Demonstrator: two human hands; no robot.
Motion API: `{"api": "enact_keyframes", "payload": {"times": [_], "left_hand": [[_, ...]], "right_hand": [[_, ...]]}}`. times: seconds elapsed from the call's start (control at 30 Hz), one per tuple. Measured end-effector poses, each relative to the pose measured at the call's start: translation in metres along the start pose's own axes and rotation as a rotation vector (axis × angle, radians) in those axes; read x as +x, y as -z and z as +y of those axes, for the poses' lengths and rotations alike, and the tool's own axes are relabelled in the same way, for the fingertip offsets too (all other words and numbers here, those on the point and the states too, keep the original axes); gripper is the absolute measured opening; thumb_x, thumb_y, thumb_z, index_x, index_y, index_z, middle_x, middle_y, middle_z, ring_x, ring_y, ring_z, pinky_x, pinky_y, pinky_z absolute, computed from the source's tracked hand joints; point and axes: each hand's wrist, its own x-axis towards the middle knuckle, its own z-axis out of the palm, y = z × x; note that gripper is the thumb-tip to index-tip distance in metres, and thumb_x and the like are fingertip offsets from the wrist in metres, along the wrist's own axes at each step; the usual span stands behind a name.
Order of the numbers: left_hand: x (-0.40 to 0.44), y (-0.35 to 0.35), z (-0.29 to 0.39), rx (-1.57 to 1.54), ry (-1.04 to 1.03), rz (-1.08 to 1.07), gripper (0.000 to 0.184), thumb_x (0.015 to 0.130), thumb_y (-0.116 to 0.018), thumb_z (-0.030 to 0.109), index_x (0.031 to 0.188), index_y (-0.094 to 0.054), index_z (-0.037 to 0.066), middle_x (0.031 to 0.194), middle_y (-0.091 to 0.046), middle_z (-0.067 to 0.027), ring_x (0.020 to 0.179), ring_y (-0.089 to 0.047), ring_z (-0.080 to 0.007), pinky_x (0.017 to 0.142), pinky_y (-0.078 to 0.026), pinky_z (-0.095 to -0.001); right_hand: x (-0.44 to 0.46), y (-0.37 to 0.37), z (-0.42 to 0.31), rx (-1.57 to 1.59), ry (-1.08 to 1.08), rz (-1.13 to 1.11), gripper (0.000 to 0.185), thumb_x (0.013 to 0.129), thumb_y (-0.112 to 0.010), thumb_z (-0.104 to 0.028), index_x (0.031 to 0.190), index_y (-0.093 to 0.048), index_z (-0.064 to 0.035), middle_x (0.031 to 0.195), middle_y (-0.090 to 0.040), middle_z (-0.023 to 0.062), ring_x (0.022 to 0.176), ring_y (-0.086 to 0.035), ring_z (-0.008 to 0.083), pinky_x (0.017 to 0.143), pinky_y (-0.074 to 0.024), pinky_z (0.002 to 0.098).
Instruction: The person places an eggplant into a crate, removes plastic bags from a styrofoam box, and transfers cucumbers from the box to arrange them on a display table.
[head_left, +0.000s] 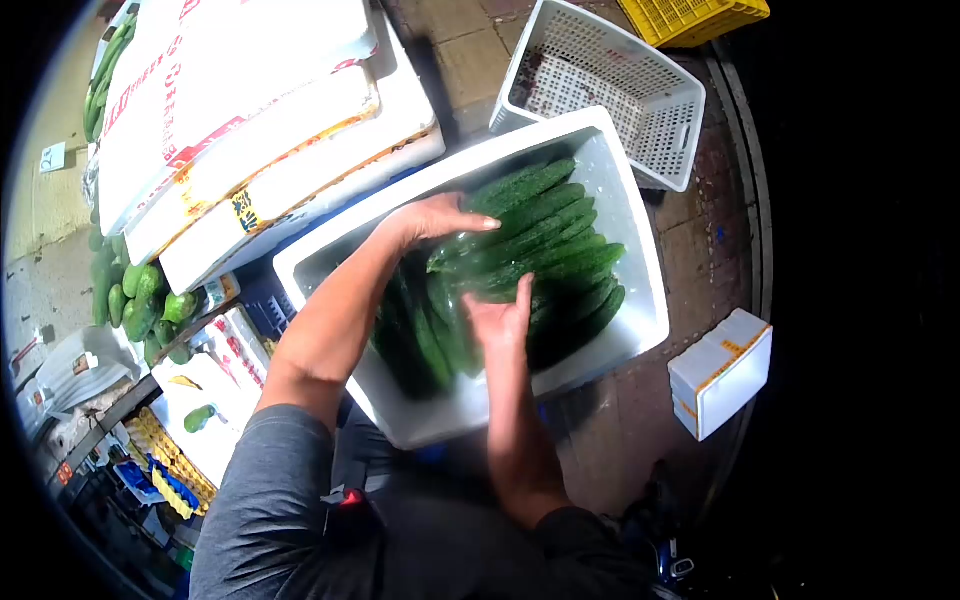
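Note:
A white foam box (640, 290) in front of me holds several long green cucumbers (560, 225), lying mostly side by side. A glossy, clear film, like plastic, shows over part of them. My left hand (435, 218) reaches in from the left; its thumb lies across the upper cucumbers and its other fingers curl out of sight, gripping at their near ends. Lower down, my right hand (500, 315) is among the cucumbers with thumb raised and fingers spread apart, slightly blurred. Darker cucumbers (410, 345) lie in shadow at the box's left side.
Stacked white foam boxes (270, 130) stand at upper left. Beyond the box are a white perforated crate (650, 120) and a yellow crate (690, 20). A smaller white box (725, 375) sits on the paving at right. Green produce (145, 300) and egg trays (170, 455) lie left.

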Motion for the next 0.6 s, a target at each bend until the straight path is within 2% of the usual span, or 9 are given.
{"api": "enact_keyframes", "payload": {"times": [0.07,0.17,0.2,0.23,0.33,0.43,0.47,0.57,0.6], "left_hand": [[0.007,-0.002,-0.007,-0.042,-0.021,-0.017,0.117,0.070,-0.082,0.065,0.145,-0.038,-0.015,0.137,-0.054,-0.0297,0.128,-0.053,-0.0332,0.110,-0.042,-0.0399],[0.011,-0.001,-0.014,-0.040,-0.018,-0.007,0.109,0.073,-0.084,0.058,0.142,-0.041,-0.014,0.132,-0.057,-0.0259,0.123,-0.056,-0.0296,0.106,-0.046,-0.0389],[0.007,-0.002,-0.008,-0.094,-0.007,-0.040,0.109,0.073,-0.083,0.058,0.143,-0.040,-0.014,0.131,-0.057,-0.0255,0.122,-0.057,-0.0289,0.105,-0.046,-0.0391],[0.003,-0.006,-0.002,-0.131,-0.009,-0.049,0.109,0.074,-0.083,0.058,0.143,-0.039,-0.015,0.131,-0.057,-0.0255,0.122,-0.057,-0.0290,0.105,-0.046,-0.0392],[-0.032,-0.008,0.049,-0.211,0.031,-0.105,0.113,0.075,-0.083,0.056,0.146,-0.033,-0.016,0.136,-0.053,-0.0282,0.125,-0.055,-0.0307,0.107,-0.045,-0.0387],[-0.015,-0.010,0.044,-0.026,-0.001,-0.064,0.115,0.075,-0.084,0.052,0.149,-0.028,-0.016,0.142,-0.048,-0.0309,0.130,-0.051,-0.0317,0.110,-0.042,-0.0380],[-0.020,-0.012,0.056,-0.130,0.002,-0.135,0.120,0.075,-0.085,0.048,0.153,-0.019,-0.015,0.146,-0.043,-0.0329,0.135,-0.047,-0.0314,0.113,-0.039,-0.0380],[-0.022,-0.015,0.066,-0.180,-0.005,-0.109,0.123,0.075,-0.087,0.043,0.156,-0.012,-0.012,0.148,-0.042,-0.0315,0.136,-0.046,-0.0306,0.113,-0.038,-0.0382],[-0.031,-0.011,0.077,-0.293,-0.016,-0.199,0.125,0.074,-0.087,0.040,0.157,-0.009,-0.009,0.150,-0.041,-0.0296,0.138,-0.045,-0.0295,0.114,-0.037,-0.0377]], "right_hand": [[0.006,0.005,0.005,-0.042,0.009,0.035,0.085,0.088,-0.068,-0.061,0.147,-0.043,-0.0059,0.145,-0.050,0.0166,0.129,-0.048,0.0347,0.107,-0.0396,0.0547],[0.005,0.007,0.002,-0.006,-0.038,-0.043,0.083,0.088,-0.065,-0.064,0.143,-0.046,-0.0049,0.137,-0.054,0.0171,0.120,-0.052,0.0332,0.099,-0.0439,0.0524],[0.004,0.001,0.001,-0.034,-0.043,-0.084,0.080,0.089,-0.062,-0.066,0.140,-0.050,-0.0051,0.130,-0.059,0.0167,0.113,-0.056,0.0325,0.093,-0.0453,0.0513],[0.001,-0.006,-0.002,-0.075,-0.043,-0.029,0.078,0.090,-0.060,-0.066,0.138,-0.051,-0.0049,0.126,-0.061,0.0166,0.110,-0.057,0.0329,0.092,-0.0458,0.0516],[-0.008,-0.018,-0.008,-0.065,-0.024,0.008,0.075,0.091,-0.060,-0.064,0.139,-0.051,-0.0078,0.131,-0.059,0.0135,0.116,-0.056,0.0316,0.096,-0.0450,0.0515],[-0.011,-0.019,-0.013,0.019,0.024,-0.048,0.072,0.092,-0.061,-0.063,0.141,-0.050,-0.0111,0.135,-0.057,0.0108,0.121,-0.054,0.0297,0.099,-0.0440,0.0509],[-0.011,-0.017,-0.013,0.040,0.036,-0.061,0.072,0.092,-0.061,-0.062,0.142,-0.050,-0.0121,0.137,-0.056,0.0100,0.122,-0.053,0.0290,0.100,-0.0436,0.0507],[-0.012,-0.014,-0.009,0.045,0.086,-0.123,0.075,0.091,-0.061,-0.063,0.145,-0.047,-0.0139,0.140,-0.055,0.0076,0.124,-0.053,0.0276,0.101,-0.0435,0.0498],[-0.014,-0.017,-0.010,0.032,0.090,-0.136,0.075,0.091,-0.061,-0.064,0.145,-0.047,-0.0138,0.140,-0.055,0.0071,0.124,-0.053,0.0275,0.101,-0.0437,0.0496]]}}
